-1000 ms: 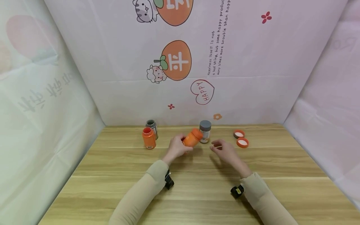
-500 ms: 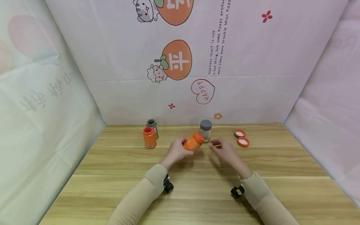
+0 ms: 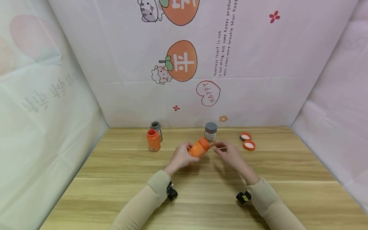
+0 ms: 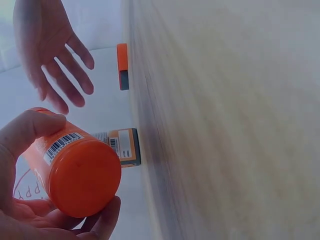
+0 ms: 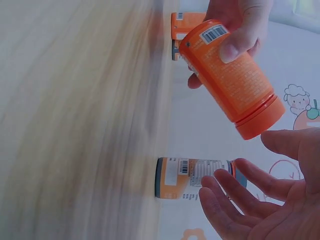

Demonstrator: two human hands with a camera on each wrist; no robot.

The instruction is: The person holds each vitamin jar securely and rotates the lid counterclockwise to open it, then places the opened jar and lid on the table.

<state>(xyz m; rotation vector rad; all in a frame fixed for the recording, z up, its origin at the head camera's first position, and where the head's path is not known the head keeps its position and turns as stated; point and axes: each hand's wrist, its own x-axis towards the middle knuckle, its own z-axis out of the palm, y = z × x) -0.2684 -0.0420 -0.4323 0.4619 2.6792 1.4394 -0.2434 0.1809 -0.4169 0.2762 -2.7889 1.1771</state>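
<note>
My left hand [image 3: 181, 156] grips an orange plastic bottle [image 3: 198, 149] by its body. The bottle is held above the table, tilted, with its orange screw cap [image 5: 262, 119] on and turned toward the right hand. Fingers spread and loosely bent, my right hand [image 3: 230, 155] holds nothing; in the right wrist view its thumb tip is right at the cap's edge. Behind the held bottle stands an upright bottle with a grey cap [image 3: 211, 127], its lower part partly covered in the head view.
At the back left, an open orange bottle [image 3: 153, 142] stands in front of an open grey bottle [image 3: 156, 125]. Two loose caps, one orange-and-grey [image 3: 245, 136] and one orange [image 3: 249, 146], lie at the back right. A printed white cloth [image 3: 129, 102] hangs behind the wooden table [image 3: 201, 204].
My left hand has brought the orange bottle slightly right and toward me, its cap now closer to the right hand. The right hand has barely moved.
</note>
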